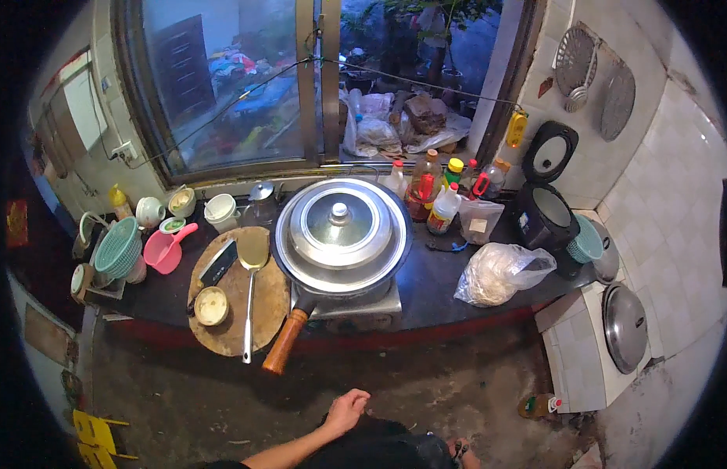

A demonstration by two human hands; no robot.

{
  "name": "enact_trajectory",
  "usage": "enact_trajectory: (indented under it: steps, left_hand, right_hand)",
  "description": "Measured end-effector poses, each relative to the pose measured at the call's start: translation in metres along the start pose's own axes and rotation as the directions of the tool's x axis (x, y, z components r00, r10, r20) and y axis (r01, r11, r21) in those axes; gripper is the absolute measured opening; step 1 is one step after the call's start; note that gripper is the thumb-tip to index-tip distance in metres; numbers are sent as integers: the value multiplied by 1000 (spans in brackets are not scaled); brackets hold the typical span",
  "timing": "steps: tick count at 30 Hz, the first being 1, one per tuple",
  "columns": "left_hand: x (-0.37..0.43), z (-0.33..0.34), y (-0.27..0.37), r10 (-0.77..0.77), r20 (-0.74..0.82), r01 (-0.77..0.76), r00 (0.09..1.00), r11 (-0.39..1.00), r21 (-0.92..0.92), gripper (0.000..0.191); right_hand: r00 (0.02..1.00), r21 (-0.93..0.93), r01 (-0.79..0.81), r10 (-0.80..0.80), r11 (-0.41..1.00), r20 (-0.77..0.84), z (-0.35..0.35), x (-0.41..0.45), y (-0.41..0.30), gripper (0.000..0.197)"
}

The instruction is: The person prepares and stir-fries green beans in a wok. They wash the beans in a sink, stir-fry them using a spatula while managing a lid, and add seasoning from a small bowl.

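My left hand (347, 411) hangs in front of my body, below the counter edge, with its fingers loosely curled and nothing visible in them. My right hand is out of view. Before me a wok (288, 258) with a wooden handle (286, 341) sits on a stove (363, 316). A domed metal lid with a glass centre (340, 225) covers it. To its left lies a round wooden chopping board (231, 328), bearing a metal spatula (250, 293), a cleaver (218, 262) and a small bowl of pale contents (211, 306).
Left on the counter stand a pink plastic dipper (163, 251), a green basket (118, 248) and a white tub (221, 211). Several bottles (444, 208), a plastic bag (498, 272) and an open rice cooker (542, 217) are right. A bottle (536, 405) lies on the floor.
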State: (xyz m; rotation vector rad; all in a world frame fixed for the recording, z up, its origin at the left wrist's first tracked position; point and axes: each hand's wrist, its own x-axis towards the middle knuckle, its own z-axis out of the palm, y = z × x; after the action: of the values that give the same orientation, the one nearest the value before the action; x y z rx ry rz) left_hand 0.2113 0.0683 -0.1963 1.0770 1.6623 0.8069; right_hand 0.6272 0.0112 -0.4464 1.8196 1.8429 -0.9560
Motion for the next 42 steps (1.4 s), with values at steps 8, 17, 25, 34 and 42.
enact_trajectory:
  steps: [8,17,25,34,42]
  left_hand:
    - [10,-33,-13,58,-308,-49,950,998,36,19]
    - [20,16,21,-166,-487,-3,857,945,-327,29]
    - [47,86,78,-36,-406,-7,913,995,-102,41]
    - [101,137,156,79,-383,-124,920,988,-94,33]
    - [127,168,215,261,-319,-284,911,958,-28,16]
  right_hand:
    - [970,352,222,-170,909,-172,-159,40,-124,35]
    - [829,-29,554,-554,832,-76,-240,97,-135,30]
    - [830,494,532,-309,688,-464,-344,115,-96,20]
    - [199,-123,655,-328,745,-923,-487,100,-88,21]
    - [486,-338,739,-808,583,-333,-485,107,-142,27]
